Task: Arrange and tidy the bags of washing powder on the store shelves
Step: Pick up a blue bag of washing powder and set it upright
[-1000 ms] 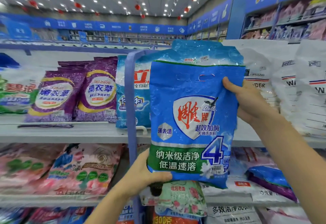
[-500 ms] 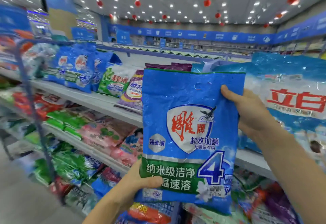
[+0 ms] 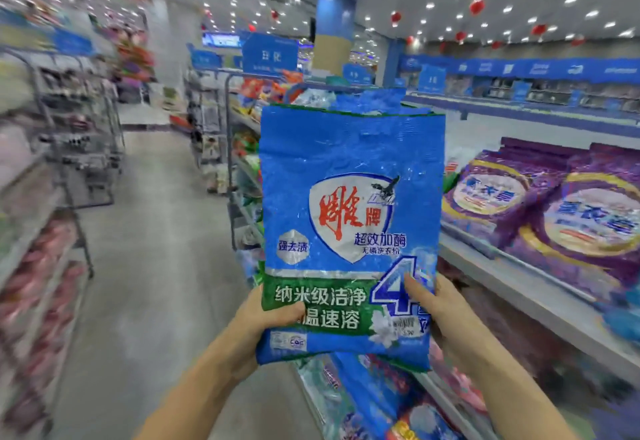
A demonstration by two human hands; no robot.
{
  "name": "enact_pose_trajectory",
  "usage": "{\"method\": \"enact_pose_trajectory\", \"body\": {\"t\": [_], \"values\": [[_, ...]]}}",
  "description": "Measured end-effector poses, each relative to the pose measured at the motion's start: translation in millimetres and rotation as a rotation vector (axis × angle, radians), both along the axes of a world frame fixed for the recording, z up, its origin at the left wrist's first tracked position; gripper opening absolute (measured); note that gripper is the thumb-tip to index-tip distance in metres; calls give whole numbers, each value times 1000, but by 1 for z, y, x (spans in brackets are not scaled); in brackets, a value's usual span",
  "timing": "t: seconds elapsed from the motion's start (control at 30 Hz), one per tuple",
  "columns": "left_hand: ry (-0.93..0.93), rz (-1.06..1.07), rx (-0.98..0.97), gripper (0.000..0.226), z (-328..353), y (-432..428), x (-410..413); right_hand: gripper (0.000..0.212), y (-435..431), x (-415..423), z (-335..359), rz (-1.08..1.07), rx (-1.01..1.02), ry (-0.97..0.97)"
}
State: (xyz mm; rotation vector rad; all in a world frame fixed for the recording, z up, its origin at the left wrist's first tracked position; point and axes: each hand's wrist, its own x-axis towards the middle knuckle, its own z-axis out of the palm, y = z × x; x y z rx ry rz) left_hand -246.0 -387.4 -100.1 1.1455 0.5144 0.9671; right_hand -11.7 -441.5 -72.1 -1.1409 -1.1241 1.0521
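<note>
Blue washing powder bag [image 3: 349, 217] held upright, long axis twelve to six o'clock; left hand [image 3: 265, 323] grips its seven o'clock corner, right hand [image 3: 445, 315] its five. Shelf [image 3: 519, 289] lies at three o'clock, nearest the right hand.

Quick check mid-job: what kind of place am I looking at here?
A supermarket or large store, probably its laundry aisle. The blue washing powder bag is held up in front, purple bags lie on the shelf at right, and blue signs top the shelving rows.
</note>
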Motion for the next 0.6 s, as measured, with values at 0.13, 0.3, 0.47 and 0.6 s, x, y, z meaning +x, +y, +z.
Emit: {"method": "enact_pose_trajectory", "body": {"t": [0.13, 0.3, 0.47, 0.6], "values": [[26, 40, 18, 66, -6, 54, -39, 26, 64, -49, -17, -167, 68, -67], [143, 36, 25, 76, -5, 150, -91, 11, 148, -103, -22, -287, 161, -94], [142, 32, -18, 68, -11, 245, -128, 16, 235, -143, -24, -366, 180, -78], [181, 45, 17, 57, -20, 313, -127, 14, 292, -148, -28, -440, 175, -95]]}}
